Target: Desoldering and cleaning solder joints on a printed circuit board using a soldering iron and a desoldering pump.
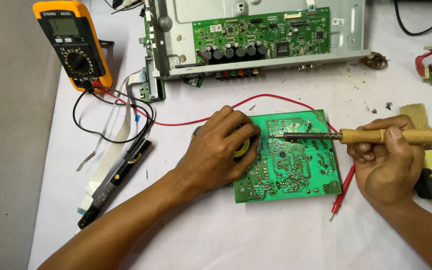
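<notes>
White cloth bears a flat green circuit board [296, 160]; right hand [388, 160] grip pinches a wooden-handled soldering iron [376, 136], left hand [218, 150] pressed on board.

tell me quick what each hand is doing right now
Left hand: curled on a yellow round part beside the green board.
Right hand: closed on the soldering iron.

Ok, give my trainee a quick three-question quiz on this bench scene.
1. True or false: the right hand holds a wooden-handled soldering iron.
2. Where does the iron's tip rest? A) on the green board B) on the multimeter C) on the brush
3. What colour is the probe lying by the board's right edge?

Key:
1. True.
2. A; the left hand rests on the board's left edge.
3. Red.
</notes>
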